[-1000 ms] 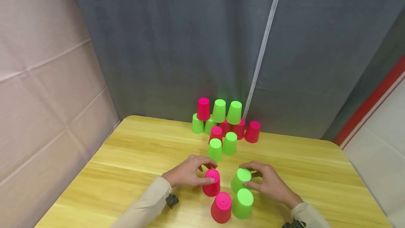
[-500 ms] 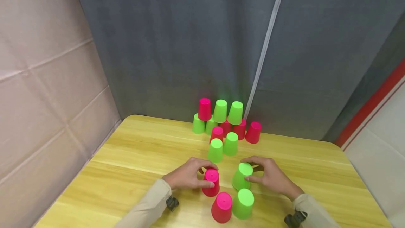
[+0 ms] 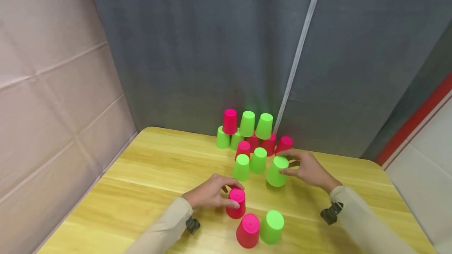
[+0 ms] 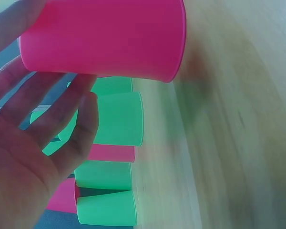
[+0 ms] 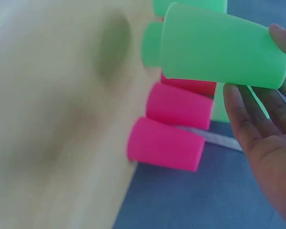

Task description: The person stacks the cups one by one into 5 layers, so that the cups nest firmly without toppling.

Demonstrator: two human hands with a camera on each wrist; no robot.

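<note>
Cups of bright plastic, green and pink, all upside down, are being built into a stack near the far edge of the yellow wooden surface. The right hand grips one green plastic cup, thumb on the near side and fingers on the far side. In the right wrist view this cup seems lifted a little off the wood, with a shadow under it, but I cannot tell this for sure. It is just beside the two green cups in front of the stack, and close to a pink cup at the right end of the stack. The left hand holds a pink plastic cup that stands on the surface nearer the front edge; the fingers curl around its top.

In my judgement the work is about half done. The stack at the far edge already has a bottom row and three cups on top. Two more cups, a pink one and a green one, wait untouched near the front edge. So four cups are still away from the stack: the two in the hands and these two.

Behind the surface hangs a grey curtain.
</note>
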